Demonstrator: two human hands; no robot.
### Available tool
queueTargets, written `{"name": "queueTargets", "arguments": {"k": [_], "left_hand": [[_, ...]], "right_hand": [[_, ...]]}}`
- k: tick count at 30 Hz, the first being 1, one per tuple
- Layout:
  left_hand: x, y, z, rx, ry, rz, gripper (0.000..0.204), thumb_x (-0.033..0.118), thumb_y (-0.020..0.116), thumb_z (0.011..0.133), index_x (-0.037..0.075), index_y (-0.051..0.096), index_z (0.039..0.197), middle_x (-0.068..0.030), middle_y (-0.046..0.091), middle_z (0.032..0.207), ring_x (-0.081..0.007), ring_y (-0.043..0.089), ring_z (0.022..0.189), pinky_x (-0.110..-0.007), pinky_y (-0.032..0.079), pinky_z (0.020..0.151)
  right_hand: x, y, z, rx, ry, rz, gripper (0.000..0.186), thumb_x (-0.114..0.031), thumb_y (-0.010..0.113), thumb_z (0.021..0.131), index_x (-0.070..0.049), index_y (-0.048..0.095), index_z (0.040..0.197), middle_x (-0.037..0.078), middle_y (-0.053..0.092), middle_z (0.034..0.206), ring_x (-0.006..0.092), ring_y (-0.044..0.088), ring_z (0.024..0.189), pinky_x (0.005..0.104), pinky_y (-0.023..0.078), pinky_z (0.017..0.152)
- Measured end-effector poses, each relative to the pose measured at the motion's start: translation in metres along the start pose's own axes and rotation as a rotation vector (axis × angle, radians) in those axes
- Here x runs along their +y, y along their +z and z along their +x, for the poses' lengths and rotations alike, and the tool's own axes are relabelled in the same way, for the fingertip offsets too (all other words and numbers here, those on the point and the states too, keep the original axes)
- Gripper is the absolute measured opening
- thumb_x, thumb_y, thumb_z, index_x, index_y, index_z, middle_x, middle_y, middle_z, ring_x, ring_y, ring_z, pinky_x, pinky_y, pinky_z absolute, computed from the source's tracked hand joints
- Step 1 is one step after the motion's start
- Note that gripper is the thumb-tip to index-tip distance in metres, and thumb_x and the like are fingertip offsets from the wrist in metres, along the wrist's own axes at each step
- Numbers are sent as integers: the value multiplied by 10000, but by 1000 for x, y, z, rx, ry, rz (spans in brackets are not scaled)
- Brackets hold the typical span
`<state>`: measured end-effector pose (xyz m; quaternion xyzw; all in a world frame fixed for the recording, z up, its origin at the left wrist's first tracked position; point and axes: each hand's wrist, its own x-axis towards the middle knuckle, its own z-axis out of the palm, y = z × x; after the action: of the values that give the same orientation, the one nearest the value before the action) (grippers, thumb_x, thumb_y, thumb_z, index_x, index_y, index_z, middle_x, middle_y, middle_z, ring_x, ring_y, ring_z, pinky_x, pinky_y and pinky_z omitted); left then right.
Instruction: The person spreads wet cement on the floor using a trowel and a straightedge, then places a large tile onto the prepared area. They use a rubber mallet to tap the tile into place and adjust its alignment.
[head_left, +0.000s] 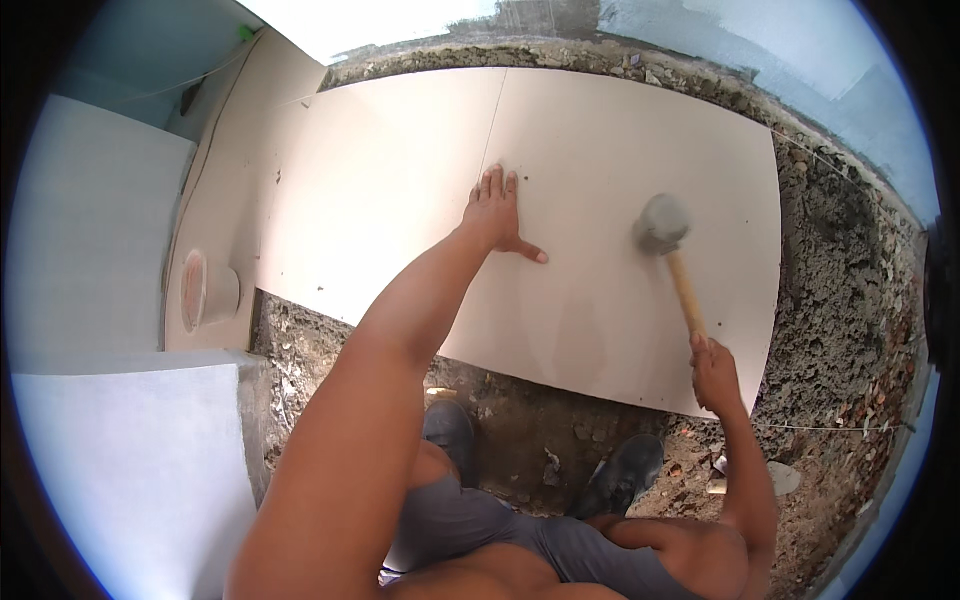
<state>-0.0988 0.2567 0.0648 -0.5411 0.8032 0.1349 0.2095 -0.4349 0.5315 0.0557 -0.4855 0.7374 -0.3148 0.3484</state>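
Observation:
Two large cream tiles (640, 130) lie side by side, a thin seam between them. My left hand (495, 215) rests on them near the seam with fingers and thumb spread, holding nothing. My right hand (715, 375) grips the wooden handle of a grey-headed mallet (662, 220) over the right tile. The mallet's head is slightly blurred; whether it touches the tile I cannot tell.
Rough mortar (830, 260) and rubble surround the tiles, with taut strings along them. A pipe-like fitting (205, 285) stands at left by pale blocks (120, 450). A painted wall (760, 40) runs behind. A tool (780, 478) lies low right, near my shoes (620, 470).

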Motion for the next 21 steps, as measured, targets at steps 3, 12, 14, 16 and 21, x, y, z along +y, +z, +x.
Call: {"name": "queueTargets", "arguments": {"k": [3, 12, 14, 16, 21], "left_hand": [[-5, 4, -12, -49, -114, -12, 1642, 825, 789, 425, -63, -52, 1520, -332, -55, 1575, -449, -21, 1484, -486, 114, 1212], [8, -2, -9, -130, -244, -30, 1669, 848, 771, 420, -90, -78, 1508, -338, -38, 1577, -441, -16, 1489, -475, 132, 1200], [3, 0, -14, -163, -262, 1, 1662, 863, 751, 434, -105, -78, 1501, -348, -31, 1572, -451, -12, 1486, -486, 135, 1196], [2, 2, -12, -134, -257, -9, 1649, 863, 749, 446, -131, -48, 1492, -364, -13, 1563, -464, -9, 1481, -490, 156, 1190], [6, 1, 4, -149, -198, 77, 1617, 861, 732, 487, -172, -29, 1471, -367, -20, 1562, -478, 1, 1476, -539, 171, 1176]], "right_hand": [[-78, -32, 11, -142, 148, 330, 461, -470, 460, 1024, -55, 536, 837, -30, 423, 542, 45, 403, 424, 236, 324, 368], [-22, 0, 33, -155, 167, -46, 446, -459, 462, 1023, -57, 537, 846, -7, 462, 575, 57, 434, 435, 243, 340, 392], [-62, -17, 32, -120, 159, 165, 418, -425, 464, 1030, -59, 531, 839, -16, 450, 560, 51, 426, 434, 240, 333, 396], [-99, -37, 28, -22, 29, 298, 378, -363, 446, 1047, -68, 517, 822, -35, 436, 543, 38, 412, 431, 227, 319, 400], [-39, -30, 1, 350, -332, 23, 270, -258, 469, 1037, -15, 527, 934, 34, 483, 558, 169, 481, 463, 332, 384, 446]]}}
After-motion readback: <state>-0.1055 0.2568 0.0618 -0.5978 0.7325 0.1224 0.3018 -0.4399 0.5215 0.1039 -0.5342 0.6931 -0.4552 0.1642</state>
